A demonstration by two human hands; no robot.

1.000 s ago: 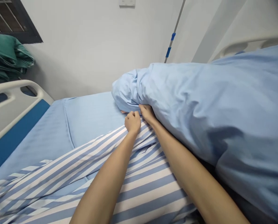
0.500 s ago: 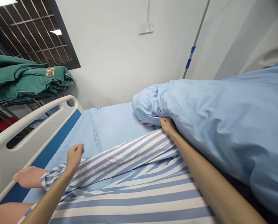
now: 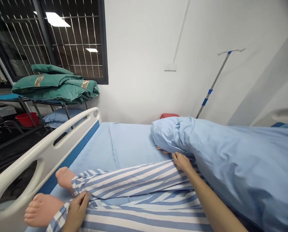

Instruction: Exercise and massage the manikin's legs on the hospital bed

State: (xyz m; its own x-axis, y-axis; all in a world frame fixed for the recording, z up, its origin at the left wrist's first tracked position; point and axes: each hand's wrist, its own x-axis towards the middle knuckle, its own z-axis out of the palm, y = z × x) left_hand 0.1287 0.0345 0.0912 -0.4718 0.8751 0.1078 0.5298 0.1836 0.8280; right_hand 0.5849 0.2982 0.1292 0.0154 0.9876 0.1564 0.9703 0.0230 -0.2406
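A figure in blue-and-white striped trousers (image 3: 134, 180) lies on the bed, its two bare feet (image 3: 41, 209) near the white footboard. My left hand (image 3: 76, 211) is at the bottom left, fingers curled on the hem of one striped trouser leg beside a foot. My right hand (image 3: 182, 161) reaches far across and is closed on the striped cloth, right at the edge of a bulky light blue duvet (image 3: 231, 161). Its fingertips are partly tucked under the duvet. A small pink part (image 3: 162, 149) peeks out there.
The bed has a light blue sheet (image 3: 129, 141) and a white footboard with a rail (image 3: 49, 141) on the left. Behind it, a rack holds folded green blankets (image 3: 57, 85) before a barred window. An IV pole (image 3: 214, 83) leans by the white wall.
My left hand has left the duvet edge and swung left and down to the trouser hem by the feet. The view has risen and turned left. My right hand has stayed put.
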